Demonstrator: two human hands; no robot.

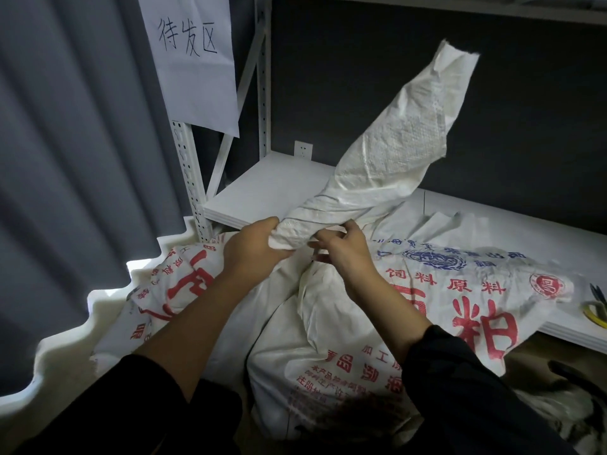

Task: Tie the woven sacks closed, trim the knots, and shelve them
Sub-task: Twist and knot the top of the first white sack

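Head-camera view: left hand point(258, 243) clamps the twisted neck point(377, 159) of a printed woven sack point(328, 339), right hand point(345, 249) pinching it alongside, before a white shelf point(262, 188).

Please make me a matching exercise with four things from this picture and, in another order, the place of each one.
1. paper sign
2. wall socket
3. scissors
4. twisted sack neck

A. in the left hand
B. on the shelf, far right
C. at the upright post
D. on the dark wall

Pairs: 1-C, 2-D, 3-B, 4-A
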